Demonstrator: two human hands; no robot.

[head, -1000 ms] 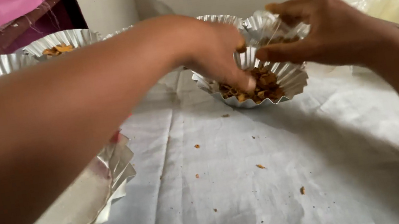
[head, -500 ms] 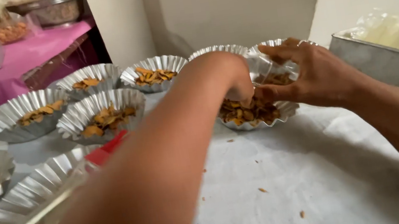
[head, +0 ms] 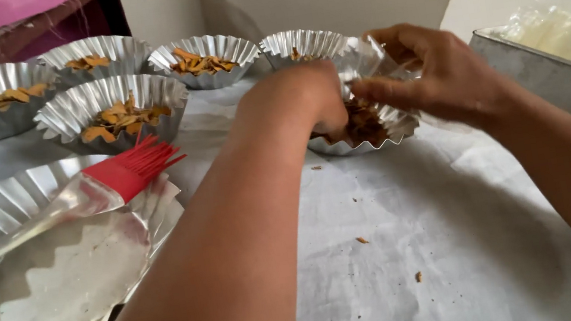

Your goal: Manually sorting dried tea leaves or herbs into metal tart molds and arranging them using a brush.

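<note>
Your left hand (head: 307, 101) digs, fingers hidden, into the snack-filled foil bowl (head: 372, 132); your right hand (head: 431, 74) pinches its flimsy, crushable rim at twelve o'clock.

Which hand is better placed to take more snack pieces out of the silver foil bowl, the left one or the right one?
Probably the left. The left hand already has its fingers down in the foil bowl among the brown snack pieces. The right hand is at the bowl's rim, apparently steadying it.
</note>
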